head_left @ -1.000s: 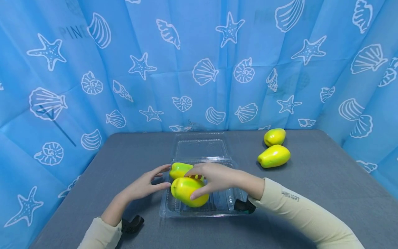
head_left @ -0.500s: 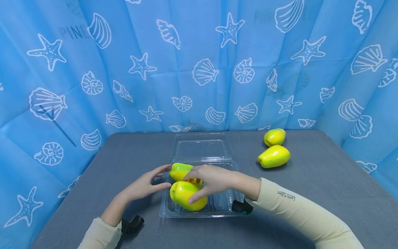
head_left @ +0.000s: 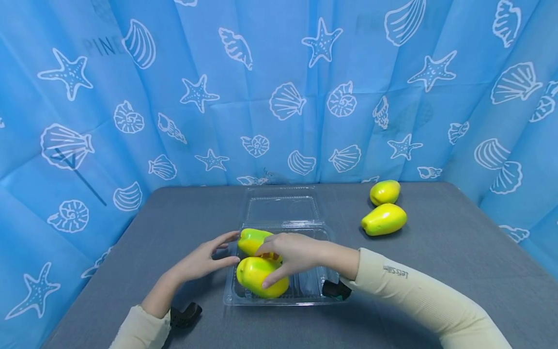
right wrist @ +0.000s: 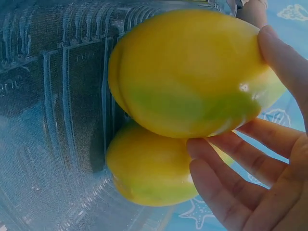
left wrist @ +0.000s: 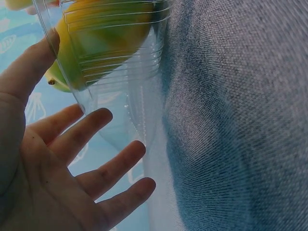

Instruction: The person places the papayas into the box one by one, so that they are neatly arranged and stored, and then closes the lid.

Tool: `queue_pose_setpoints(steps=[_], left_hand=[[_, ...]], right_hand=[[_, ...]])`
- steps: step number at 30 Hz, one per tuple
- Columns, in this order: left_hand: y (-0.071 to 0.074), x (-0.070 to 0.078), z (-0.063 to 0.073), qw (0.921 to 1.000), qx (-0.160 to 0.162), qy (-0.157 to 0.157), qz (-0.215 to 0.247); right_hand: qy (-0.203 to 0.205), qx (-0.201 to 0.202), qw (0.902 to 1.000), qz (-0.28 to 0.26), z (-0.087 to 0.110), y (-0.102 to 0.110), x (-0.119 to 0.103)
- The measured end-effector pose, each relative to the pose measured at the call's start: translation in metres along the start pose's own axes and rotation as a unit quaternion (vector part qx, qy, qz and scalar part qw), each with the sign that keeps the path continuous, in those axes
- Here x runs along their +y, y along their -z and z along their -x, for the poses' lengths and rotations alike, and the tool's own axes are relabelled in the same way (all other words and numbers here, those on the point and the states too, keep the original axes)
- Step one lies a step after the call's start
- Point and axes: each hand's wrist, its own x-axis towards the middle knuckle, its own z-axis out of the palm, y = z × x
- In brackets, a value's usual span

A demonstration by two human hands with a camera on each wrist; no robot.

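Note:
A clear plastic clamshell box point(head_left: 305, 286) lies on the table with its lid folded back. Inside its left part is a yellow-green papaya point(head_left: 253, 240), partly hidden behind the other hand's fingers. My right hand point(head_left: 294, 254) grips a second papaya point(head_left: 261, 278) at the near side of the box, thumb on one side and fingers on the other. In the right wrist view this papaya point(right wrist: 187, 77) sits against the first one point(right wrist: 149, 166). At the box's left edge, my left hand point(head_left: 207, 259) is spread, with its thumb and some fingertips by the clear wall in the left wrist view.
Two more papayas point(head_left: 384, 219) point(head_left: 385, 192) lie at the back right of the grey table point(head_left: 187, 213). The lid point(head_left: 283, 208) lies flat behind the box. A blue shell-print curtain point(head_left: 261, 97) stands behind the table. Black wrist devices point(head_left: 186, 315) show beneath both forearms.
My right hand has lowered the near papaya toward me and slightly left into the box, away from the far papaya. The left hand has stayed in place.

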Motion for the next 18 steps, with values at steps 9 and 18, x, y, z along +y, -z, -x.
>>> queue_pose_setpoints(steps=[9,18], left_hand=[[0.0005,-0.0005,-0.0004,1.0000,-0.001,-0.006,0.000],[0.0012,-0.0020,-0.0020,1.0000,-0.003,-0.006,-0.003]], right_hand=[[0.002,-0.008,0.9999,0.007,-0.0046,-0.0017,0.0016],[-0.003,-0.013,0.9999,0.008,-0.0074,-0.0031,0.0015]])
